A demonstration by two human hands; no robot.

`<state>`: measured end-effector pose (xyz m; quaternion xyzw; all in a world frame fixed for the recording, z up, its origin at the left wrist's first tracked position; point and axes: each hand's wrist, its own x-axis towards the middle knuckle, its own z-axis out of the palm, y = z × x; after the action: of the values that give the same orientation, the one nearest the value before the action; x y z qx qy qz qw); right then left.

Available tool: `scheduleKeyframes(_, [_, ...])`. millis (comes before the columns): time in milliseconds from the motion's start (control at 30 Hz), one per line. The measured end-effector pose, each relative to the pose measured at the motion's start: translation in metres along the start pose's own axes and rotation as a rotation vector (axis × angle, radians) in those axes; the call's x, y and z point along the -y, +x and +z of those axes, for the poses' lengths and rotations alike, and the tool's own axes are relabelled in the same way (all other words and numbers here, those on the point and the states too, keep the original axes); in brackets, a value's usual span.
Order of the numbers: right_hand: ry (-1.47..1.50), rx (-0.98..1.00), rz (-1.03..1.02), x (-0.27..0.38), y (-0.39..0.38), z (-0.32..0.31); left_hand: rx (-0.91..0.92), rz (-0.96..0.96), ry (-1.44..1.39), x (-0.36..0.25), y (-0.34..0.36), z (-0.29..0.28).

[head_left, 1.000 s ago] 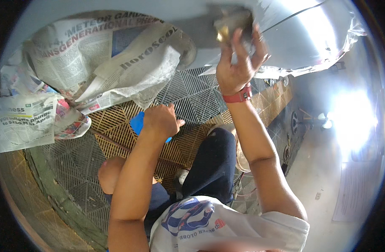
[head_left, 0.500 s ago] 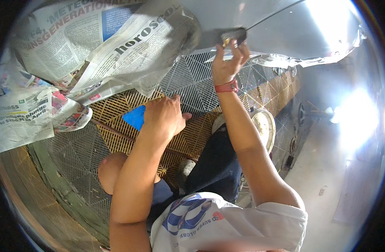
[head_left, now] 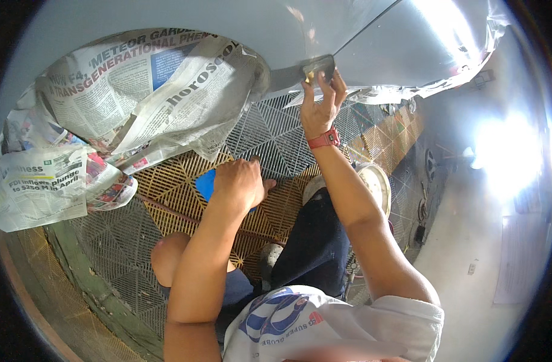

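Up at the grey car body panel (head_left: 372, 66), my right hand (head_left: 322, 111) holds a small dark block (head_left: 320, 68) flat against the painted surface, just above the panel's lower edge. The fingers curl over the block's lower side, and its working face is hidden. Lower and to the left, my left hand (head_left: 238, 183) is closed around a flat blue piece (head_left: 205, 184). One corner juts out left of the knuckles, and most of it is covered by the hand. I cannot tell whether it is cloth or plastic.
Newspaper (head_left: 179, 102) masks the rounded wheel area left of the panel. Below lies slatted yellow and grey floor tiling (head_left: 270, 130). A round whitish bucket or lid (head_left: 379, 188) stands beside my right forearm. A bright lamp (head_left: 505, 157) glares at the right, near a pale wall.
My right hand and the dark block have shifted slightly left and down in the picture. The left hand with the blue piece sits a little lower. The whole view has also moved somewhat.
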<state>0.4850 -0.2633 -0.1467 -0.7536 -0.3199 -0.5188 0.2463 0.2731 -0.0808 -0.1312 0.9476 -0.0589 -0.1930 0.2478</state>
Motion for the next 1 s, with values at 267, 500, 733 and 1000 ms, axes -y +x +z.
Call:
scheduleKeyframes(267, [-0.031, -0.065, -0.139, 0.046, 0.07, -0.006, 0.041, -0.025, -0.075, -0.004, -0.002, -0.006])
scheduleKeyframes(500, [0.044, -0.05, -0.217, 0.074, 0.127, -0.009, -0.065, -0.049, -0.031, 0.009, -0.006, 0.01])
scheduleKeyframes(733, [0.061, -0.067, -0.044, 0.053, 0.078, -0.009, 0.028, -0.067, -0.012, 0.007, -0.006, 0.002])
scheduleKeyframes(1000, [0.092, 0.081, 0.378, 0.01, -0.125, 0.046, 0.049, -0.065, -0.009, -0.009, -0.016, -0.008])
